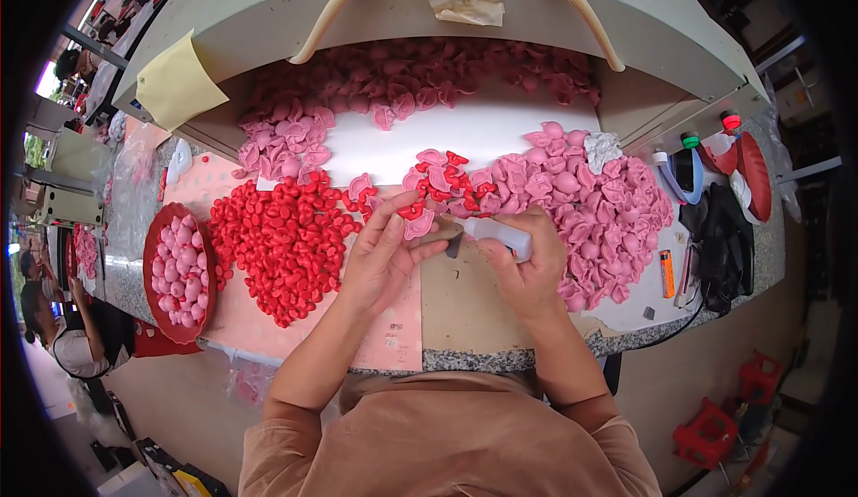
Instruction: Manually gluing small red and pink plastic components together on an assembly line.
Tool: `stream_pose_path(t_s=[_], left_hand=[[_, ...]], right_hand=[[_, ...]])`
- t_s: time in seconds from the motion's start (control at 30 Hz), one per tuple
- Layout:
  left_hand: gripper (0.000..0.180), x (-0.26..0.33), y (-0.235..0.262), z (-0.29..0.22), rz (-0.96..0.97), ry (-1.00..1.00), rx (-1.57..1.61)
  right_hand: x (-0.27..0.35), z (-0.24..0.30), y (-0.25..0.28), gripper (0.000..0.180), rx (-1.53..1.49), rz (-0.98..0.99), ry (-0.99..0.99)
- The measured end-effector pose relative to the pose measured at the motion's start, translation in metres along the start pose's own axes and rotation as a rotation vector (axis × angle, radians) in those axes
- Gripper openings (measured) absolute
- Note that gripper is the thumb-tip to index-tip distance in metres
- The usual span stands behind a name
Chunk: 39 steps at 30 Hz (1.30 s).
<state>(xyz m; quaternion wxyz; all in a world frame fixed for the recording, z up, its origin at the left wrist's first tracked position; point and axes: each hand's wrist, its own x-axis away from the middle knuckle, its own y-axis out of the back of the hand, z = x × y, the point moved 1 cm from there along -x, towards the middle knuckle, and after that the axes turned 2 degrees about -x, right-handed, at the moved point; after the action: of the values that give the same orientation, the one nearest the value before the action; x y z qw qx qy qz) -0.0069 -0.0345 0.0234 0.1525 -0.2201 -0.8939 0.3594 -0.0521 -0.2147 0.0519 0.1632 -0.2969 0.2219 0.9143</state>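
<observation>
Between its thumb and fingers, my left hand (pixel 382 260) pinches a small pink petal-shaped piece (pixel 418 224) with a red part against it. My right hand (pixel 529 273) is wrapped round a translucent white squeeze bottle (pixel 490 231), its narrow nozzle pointing left at the pink piece. I cannot tell if the tip touches it. A small dark grey scrap (pixel 454 246) shows by my left fingertips. Just beyond my hands lies a cluster of pink pieces with red parts (pixel 436 180). Left of my left hand spreads a heap of glossy red pieces (pixel 290 242).
A pile of pink pieces (pixel 617 229) covers the right side. More pink pieces (pixel 384 72) lie under the grey hood (pixel 661 28). A red basket (pixel 150 273) of pink balls stands left. An orange lighter (pixel 667 273), a black bag (pixel 726 247) and capped bottles (pixel 690 162) sit right.
</observation>
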Motion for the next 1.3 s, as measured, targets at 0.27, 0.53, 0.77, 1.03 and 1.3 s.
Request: stream_pose_path(t_s=[0.27, 0.53, 0.77, 1.03, 1.3], left_hand=[[0.035, 0.0002, 0.0016, -0.0001, 0.02, 0.011, 0.037], [0.035, 0.0001, 0.001, 0.0007, -0.003, -0.005, -0.013], [0.035, 0.0001, 0.0021, 0.0013, -0.007, -0.022, -0.016], [0.035, -0.0002, 0.0007, 0.0005, 0.011, -0.02, -0.013], [0.033, -0.0002, 0.0034, 0.0003, 0.034, -0.019, 0.017]], right_hand=[[0.0009, -0.0012, 0.0007, 0.028, 0.022, 0.013, 0.017], [0.0002, 0.0007, 0.0009, 0.029, 0.036, 0.023, 0.051], [0.0018, 0.0, 0.0008, 0.031, 0.032, 0.022, 0.046], [0.0023, 0.0001, 0.0009, 0.03, 0.051, 0.027, 0.043], [0.0009, 0.0012, 0.0, 0.03, 0.053, 0.026, 0.066]])
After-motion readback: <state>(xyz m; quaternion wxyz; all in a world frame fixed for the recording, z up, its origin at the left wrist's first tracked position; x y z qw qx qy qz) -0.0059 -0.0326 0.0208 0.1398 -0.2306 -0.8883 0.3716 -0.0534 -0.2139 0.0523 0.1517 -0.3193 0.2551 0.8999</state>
